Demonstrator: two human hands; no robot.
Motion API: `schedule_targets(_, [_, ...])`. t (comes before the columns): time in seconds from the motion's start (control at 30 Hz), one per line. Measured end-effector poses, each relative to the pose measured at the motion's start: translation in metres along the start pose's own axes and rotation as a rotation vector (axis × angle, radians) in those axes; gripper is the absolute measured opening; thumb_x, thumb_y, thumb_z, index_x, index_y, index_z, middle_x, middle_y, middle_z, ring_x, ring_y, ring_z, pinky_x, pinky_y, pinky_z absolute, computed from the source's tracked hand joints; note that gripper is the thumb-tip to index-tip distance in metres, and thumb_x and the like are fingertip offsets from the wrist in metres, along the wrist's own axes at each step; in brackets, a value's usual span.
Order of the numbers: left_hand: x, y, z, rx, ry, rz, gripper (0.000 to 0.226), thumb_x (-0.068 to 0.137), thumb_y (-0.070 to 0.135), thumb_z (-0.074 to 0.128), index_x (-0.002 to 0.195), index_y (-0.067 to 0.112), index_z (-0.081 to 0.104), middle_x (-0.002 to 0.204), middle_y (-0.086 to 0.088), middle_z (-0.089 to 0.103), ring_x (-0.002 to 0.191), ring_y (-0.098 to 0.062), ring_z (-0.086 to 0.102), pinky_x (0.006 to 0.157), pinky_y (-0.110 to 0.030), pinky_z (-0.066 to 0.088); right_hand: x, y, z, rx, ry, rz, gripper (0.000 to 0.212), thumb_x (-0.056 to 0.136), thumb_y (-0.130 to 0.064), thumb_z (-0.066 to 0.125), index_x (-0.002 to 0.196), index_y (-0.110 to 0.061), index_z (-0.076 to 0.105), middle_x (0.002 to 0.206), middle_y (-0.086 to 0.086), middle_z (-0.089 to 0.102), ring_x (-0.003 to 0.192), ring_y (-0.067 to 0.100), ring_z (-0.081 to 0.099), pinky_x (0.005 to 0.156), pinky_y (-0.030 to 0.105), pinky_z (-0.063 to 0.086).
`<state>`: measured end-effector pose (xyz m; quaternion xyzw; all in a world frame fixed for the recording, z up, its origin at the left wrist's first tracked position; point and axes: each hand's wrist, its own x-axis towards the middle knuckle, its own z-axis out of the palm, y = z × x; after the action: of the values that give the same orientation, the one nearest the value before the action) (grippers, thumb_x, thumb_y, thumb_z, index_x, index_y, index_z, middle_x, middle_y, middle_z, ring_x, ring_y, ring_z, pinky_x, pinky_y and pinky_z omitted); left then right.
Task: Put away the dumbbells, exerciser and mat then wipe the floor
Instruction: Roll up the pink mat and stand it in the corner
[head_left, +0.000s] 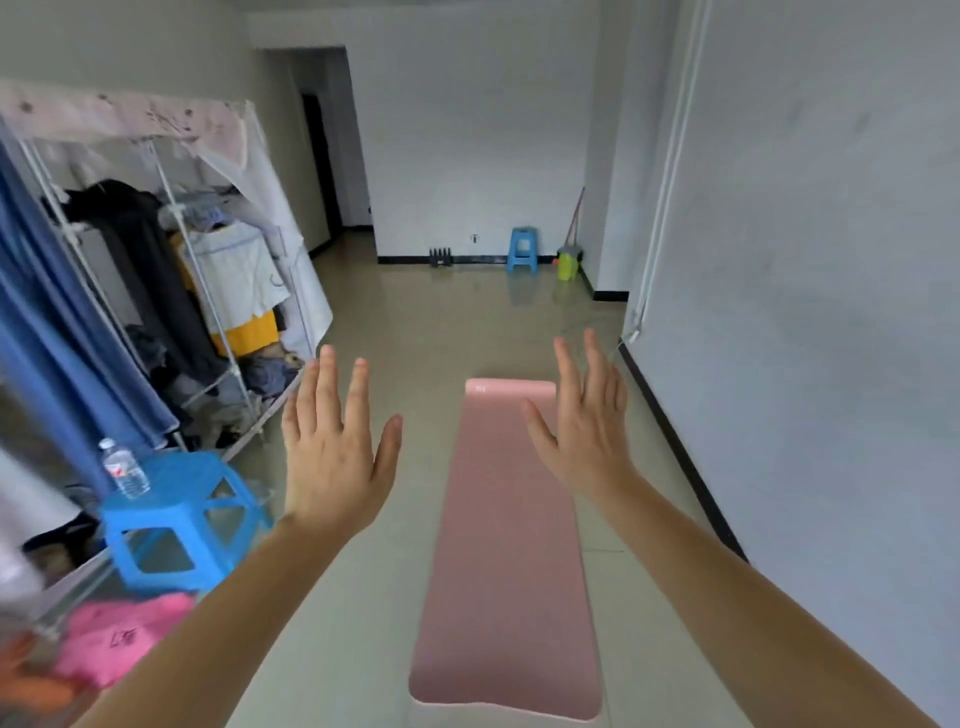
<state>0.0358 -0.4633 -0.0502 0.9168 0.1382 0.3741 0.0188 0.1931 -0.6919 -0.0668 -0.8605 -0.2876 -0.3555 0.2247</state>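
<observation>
Above pink mat (506, 545), left hand (332, 457) and right hand (587, 431) hovering, fingers spread, gripping nothing. Mat lying unrolled along floor (363, 597), probably next for rolling. Dumbbells (440, 257) sitting by far wall.

Little can be read. On the crumpled pink cloth (119, 639) beside the blue stool (176, 499) there is a dark handwritten mark of two characters. It looks like "47" or "L7", and the blur leaves it uncertain which. The pink mat (509, 571) on the floor carries a small pale logo at its far left corner, too small to make out. The water bottle (124, 470), standing at the far left corner of the stool's top, has a red-and-white label whose print cannot be read.
</observation>
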Motion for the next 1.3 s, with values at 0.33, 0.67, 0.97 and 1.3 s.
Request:
schedule_targets(0.33, [0.055,-0.202,0.038,0.140,-0.098,0.027,0.065,0.098,0.046,0.035,0.150,0.007,0.031,0.159,-0.021,0.017,0.146,-0.039,0.018,0.111,-0.060,0.026,0.066,-0.145,0.166,0.084,-0.157,-0.127,0.069,0.097,-0.047,0.050,0.154,-0.011,0.035,0.156,0.027,0.029,0.137,0.040,0.038,0.111,0.052,0.037])
schedule_targets(0.67, [0.235,-0.324,0.202,0.127,-0.106,0.080,0.065,0.098,0.046,0.033,0.151,0.009,0.030,0.160,-0.022,0.014,0.147,-0.039,0.015,0.112,-0.060,0.024,0.217,-0.148,0.373,0.065,-0.139,-0.009,0.067,0.098,-0.048,0.045,0.153,-0.012,0.034,0.154,0.025,0.035,0.139,0.040,0.039,0.112,0.049,0.037])
schedule_targets(0.97, [0.453,-0.434,0.299,0.138,-0.025,0.154,0.064,0.098,0.043,0.039,0.150,0.008,0.029,0.159,-0.025,0.015,0.146,-0.041,0.017,0.111,-0.060,0.026,0.425,-0.161,0.536,0.043,-0.161,0.017,0.066,0.100,-0.050,0.042,0.155,-0.014,0.030,0.157,0.022,0.031,0.142,0.036,0.035,0.113,0.047,0.034])
schedule_targets(1.3, [0.640,-0.554,0.516,0.088,-0.075,0.151,0.066,0.097,0.045,0.035,0.152,0.008,0.026,0.159,-0.024,0.012,0.146,-0.042,0.016,0.110,-0.061,0.026,0.584,-0.128,0.782,0.005,-0.263,0.050,0.069,0.101,-0.054,0.037,0.158,-0.021,0.016,0.162,0.019,0.022,0.145,0.037,0.031,0.116,0.047,0.029])
